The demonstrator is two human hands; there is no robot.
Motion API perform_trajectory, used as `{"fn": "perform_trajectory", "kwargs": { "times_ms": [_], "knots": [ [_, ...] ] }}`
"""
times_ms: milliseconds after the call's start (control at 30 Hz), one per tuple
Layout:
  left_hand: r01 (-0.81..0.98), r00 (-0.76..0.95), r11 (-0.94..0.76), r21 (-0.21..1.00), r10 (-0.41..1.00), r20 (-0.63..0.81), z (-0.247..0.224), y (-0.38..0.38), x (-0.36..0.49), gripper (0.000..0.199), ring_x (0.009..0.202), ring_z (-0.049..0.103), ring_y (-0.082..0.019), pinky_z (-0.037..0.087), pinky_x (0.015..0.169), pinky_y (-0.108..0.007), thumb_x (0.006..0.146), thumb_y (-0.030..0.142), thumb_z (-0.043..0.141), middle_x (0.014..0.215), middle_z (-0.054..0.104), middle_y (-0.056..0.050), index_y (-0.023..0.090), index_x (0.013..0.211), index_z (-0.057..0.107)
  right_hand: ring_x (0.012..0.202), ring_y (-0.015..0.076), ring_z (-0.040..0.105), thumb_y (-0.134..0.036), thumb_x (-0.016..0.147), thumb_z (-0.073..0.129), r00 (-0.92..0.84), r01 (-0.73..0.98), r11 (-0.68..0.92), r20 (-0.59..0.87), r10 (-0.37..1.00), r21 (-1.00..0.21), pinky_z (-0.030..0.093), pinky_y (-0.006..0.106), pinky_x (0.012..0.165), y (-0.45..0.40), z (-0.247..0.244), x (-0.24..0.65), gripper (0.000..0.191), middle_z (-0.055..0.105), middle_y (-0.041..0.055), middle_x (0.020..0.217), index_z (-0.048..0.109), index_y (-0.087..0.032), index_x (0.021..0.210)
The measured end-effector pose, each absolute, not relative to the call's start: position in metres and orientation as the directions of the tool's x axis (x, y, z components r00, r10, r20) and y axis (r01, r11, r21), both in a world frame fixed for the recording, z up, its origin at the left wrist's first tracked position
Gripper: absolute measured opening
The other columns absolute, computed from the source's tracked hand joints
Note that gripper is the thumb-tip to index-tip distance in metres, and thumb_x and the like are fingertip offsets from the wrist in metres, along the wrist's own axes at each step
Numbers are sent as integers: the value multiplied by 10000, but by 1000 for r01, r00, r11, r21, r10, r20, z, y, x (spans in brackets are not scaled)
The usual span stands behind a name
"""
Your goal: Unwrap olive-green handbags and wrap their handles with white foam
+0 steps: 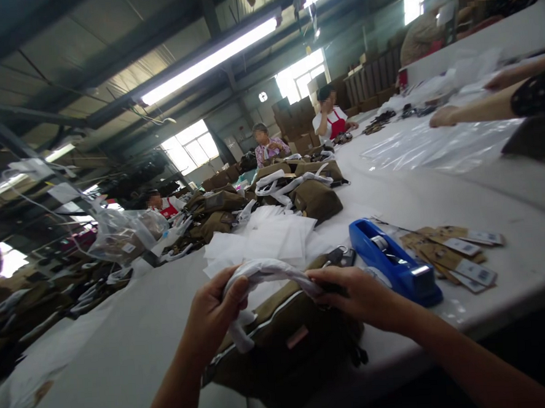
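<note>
An olive-brown bag (286,351) with a pale zip line and a small pinkish label sits at the table's near edge. Its handle (270,269) is wrapped in white paper or foam and arches upward. My left hand (220,302) is closed round the left part of that wrapped handle, thumb on top. At the handle's right end, my right hand (346,289) pinches it with fingers closed. A blue tape dispenser (396,264) stands just right of my right hand. Behind the bag lie white sheets (265,235).
Cardboard tags (455,257) with barcode labels lie right of the dispenser. More olive bags (316,198) are piled farther back. At the right, a co-worker's hand (445,116) reaches over clear plastic bags (435,142). Other people sit across the long white table (123,336).
</note>
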State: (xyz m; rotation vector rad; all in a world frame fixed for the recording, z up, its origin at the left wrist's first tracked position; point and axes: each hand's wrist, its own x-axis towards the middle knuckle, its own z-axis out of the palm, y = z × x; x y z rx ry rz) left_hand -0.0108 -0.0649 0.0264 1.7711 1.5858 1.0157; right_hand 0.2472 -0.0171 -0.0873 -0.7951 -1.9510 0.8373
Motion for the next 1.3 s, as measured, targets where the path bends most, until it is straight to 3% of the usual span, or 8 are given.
{"fn": "perform_trajectory", "kwargs": {
  "times_ms": [167,300,400,633,767,867,1067,1300],
  "knots": [
    [649,78,-185,738,981,177,29,-65,-10,506,608,537,-147,429,566,-240,909,587,591,672,596,4,136,1114,692,1094,221,687,-164,826,742,-428,225,560,435,792,-797,540,346,973,-24,-80,245,391,740,20,1177,696,-261,1203],
    [822,142,-282,494,943,302,35,-70,-1,405,875,673,-222,503,787,-300,849,457,703,985,737,-38,224,1180,686,1085,257,685,-286,829,769,-248,291,594,540,804,-750,562,396,959,-29,-74,229,457,716,64,1207,624,-239,1260],
    [862,200,-325,390,923,327,40,-77,9,225,745,647,-182,474,727,-279,921,387,611,829,712,-5,237,1066,696,1284,273,587,-250,924,655,-221,322,729,701,679,-604,506,430,1073,-26,-73,213,525,604,105,1413,501,-240,1426],
    [366,207,70,928,966,-154,41,-69,1,439,471,284,-60,242,432,-176,853,587,687,590,389,81,165,947,613,1157,276,675,-163,1020,456,-316,256,794,729,607,-551,571,412,969,-9,-89,192,433,679,140,1302,513,-172,1449],
    [118,220,208,971,948,-230,37,-60,-3,500,441,172,-43,210,411,-170,865,673,618,538,333,100,183,820,527,1163,239,675,-168,957,606,-295,145,754,699,651,-640,547,341,1004,-2,-93,191,455,687,108,1307,563,-194,1410],
    [283,132,95,954,982,-136,41,-59,-2,458,438,209,-44,199,407,-164,883,623,639,543,337,96,177,820,553,1144,226,676,-191,897,695,-243,119,696,659,712,-708,524,331,1024,-1,-93,194,357,710,76,1249,668,-216,1251],
    [816,228,-344,464,930,289,50,-65,-6,315,837,660,-182,505,729,-267,972,476,579,955,709,-44,217,1080,724,959,169,669,-179,829,731,-188,27,601,586,788,-799,530,278,856,-13,-80,201,225,700,9,1088,693,-239,1043],
    [861,504,-396,-319,583,638,38,-91,5,210,903,644,-220,466,812,-317,993,244,593,1004,722,-59,174,1167,687,841,145,663,-181,798,749,-323,-22,503,482,814,-864,508,242,775,-18,-75,206,251,702,-39,913,646,-240,1019]
  ]
}}
